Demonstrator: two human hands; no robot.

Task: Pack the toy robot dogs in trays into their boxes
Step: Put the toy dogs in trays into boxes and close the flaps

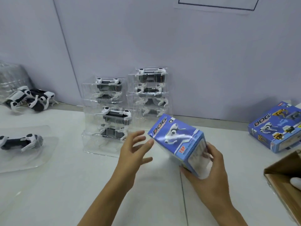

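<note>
R hand grips blue dog box by its near end, tilted above counter; L hand open, fingers spread, just beside box. Two stacks of trayed dogs at far wall unpacked; loose dogs far left. Most work left, I'd judge.

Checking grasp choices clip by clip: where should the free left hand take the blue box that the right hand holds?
Take the far upper end of the blue box, coming from its left. The box is tilted, the right hand already grips its near lower end, and the open left hand is beside the free end. Fingers across the narrow sides probably hold best; the printed face looks glossy.
</note>
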